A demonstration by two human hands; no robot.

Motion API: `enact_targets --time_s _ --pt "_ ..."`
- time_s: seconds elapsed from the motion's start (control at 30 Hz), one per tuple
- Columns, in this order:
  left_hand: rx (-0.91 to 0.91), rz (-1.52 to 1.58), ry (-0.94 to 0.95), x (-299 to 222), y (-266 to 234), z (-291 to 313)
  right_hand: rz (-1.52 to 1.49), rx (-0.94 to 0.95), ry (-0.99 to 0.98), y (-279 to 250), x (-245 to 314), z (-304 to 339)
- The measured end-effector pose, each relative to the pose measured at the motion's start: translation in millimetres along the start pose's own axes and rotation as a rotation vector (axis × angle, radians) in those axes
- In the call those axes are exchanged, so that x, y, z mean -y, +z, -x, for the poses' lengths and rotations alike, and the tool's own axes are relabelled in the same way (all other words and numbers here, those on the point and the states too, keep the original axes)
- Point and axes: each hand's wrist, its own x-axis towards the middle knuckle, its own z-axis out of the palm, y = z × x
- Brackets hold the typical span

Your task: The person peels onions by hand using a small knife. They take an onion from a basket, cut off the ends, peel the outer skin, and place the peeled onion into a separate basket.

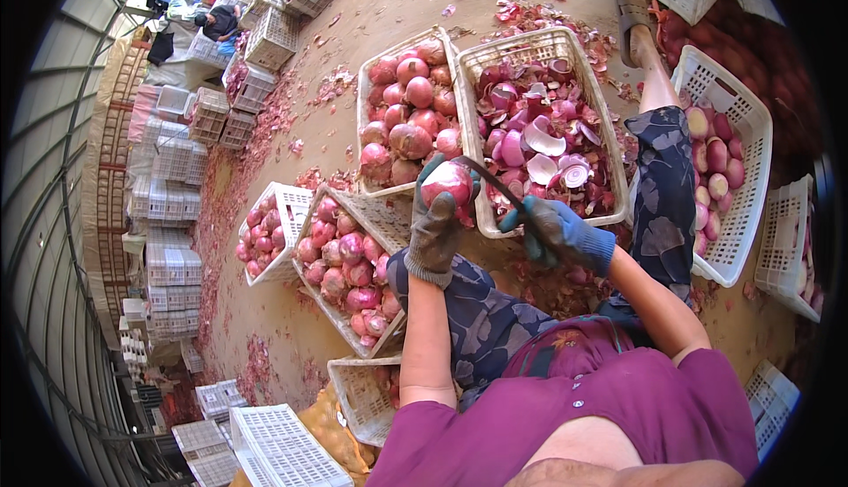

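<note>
My left hand (433, 231), in a dark grey glove, is closed around a red onion (447, 183) whose skin is partly peeled back. My right hand (558, 233), gloved in blue and grey, grips a knife. The dark, curved blade of the knife (491, 178) reaches left toward the onion, its tip close to or touching the top. Beneath both hands is a crate (609, 169) full of onion skins and cut pieces. Left of it stands a crate (364, 125) of unpeeled red onions, and nearer my left forearm a tilted crate (322, 310) holds more of them.
Peeled onions lie in a white basket (751, 178) by my leg on the right. A smaller basket of onions (265, 238) stands at left. Loose skins (336, 85) litter the floor. Stacked crates (172, 266) line the left side, and another person (221, 21) sits far back.
</note>
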Motion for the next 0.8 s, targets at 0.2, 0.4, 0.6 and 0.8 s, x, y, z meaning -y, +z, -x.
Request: enact_targets --time_s 0.2,0.4,0.6,0.8 --pt "-0.022 -0.093 -0.044 3.3 -10.8 -8.3 -0.043 0.105 -0.02 1.0 20.7 -26.3" --pt "-0.109 -0.011 -0.051 8.3 4.1 -20.4 -0.08 0.105 -0.126 -7.4 -8.8 -38.6" --pt "-0.094 0.28 -0.115 25.5 -16.9 -37.1 -0.203 0.064 -0.158 -3.5 -67.9 -46.9" --pt "-0.165 0.194 -0.051 35.7 -14.2 -48.9 -0.259 -0.03 -0.216 -12.7 -69.5 -38.7"
